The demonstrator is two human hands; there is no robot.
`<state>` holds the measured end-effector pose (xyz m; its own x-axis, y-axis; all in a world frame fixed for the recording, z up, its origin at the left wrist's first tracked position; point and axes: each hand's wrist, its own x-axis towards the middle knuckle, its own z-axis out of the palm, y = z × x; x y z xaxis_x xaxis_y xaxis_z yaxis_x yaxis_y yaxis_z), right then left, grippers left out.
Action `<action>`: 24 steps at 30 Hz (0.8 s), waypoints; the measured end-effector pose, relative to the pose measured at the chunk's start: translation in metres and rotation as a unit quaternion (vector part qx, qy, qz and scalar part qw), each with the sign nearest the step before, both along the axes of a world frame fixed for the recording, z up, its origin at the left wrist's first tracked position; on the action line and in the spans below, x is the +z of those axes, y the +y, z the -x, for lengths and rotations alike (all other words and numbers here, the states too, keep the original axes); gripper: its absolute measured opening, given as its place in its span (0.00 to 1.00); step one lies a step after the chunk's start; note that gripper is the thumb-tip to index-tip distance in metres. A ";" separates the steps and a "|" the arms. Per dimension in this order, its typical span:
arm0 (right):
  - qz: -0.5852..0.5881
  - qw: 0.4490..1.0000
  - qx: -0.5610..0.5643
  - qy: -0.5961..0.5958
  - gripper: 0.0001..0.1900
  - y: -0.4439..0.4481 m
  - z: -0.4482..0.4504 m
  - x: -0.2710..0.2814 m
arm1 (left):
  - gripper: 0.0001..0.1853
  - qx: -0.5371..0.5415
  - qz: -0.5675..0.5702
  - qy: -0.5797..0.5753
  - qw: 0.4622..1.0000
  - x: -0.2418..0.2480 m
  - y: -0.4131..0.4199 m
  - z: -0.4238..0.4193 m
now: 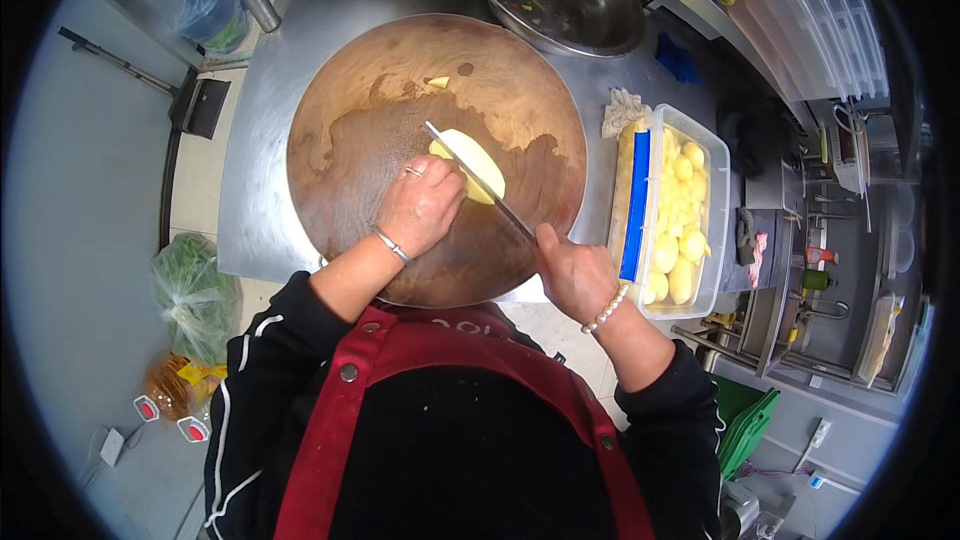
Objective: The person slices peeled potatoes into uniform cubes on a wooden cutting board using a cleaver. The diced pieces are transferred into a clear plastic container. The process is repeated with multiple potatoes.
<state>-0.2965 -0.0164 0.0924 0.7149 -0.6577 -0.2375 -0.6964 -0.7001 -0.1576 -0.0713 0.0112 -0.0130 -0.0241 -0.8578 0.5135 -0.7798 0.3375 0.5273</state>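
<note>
On a round wooden chopping block (420, 270) lies a peeled potato (480, 157), pale yellow. My left hand (425, 202) holds its left side with curled fingers. My right hand (576, 274) grips the handle of a kitchen knife (480, 180), whose blade runs diagonally across the potato, seen nearly edge-on. How deep the blade sits in the potato cannot be told. A small potato piece (439, 82) rests farther back on the block.
Right of the block stands a clear plastic container (718, 240) of peeled potatoes, with a crumpled cloth (624, 111) behind it. A steel bowl (630, 22) with scraps stands at the back of the steel table (255, 202). A bagged green vegetable (191, 292) lies at lower left.
</note>
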 end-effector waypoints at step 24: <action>0.004 0.999 0.002 -0.039 0.07 -0.025 -0.022 0.018 | 0.08 -0.002 0.010 0.012 1.000 0.000 -0.001 -0.001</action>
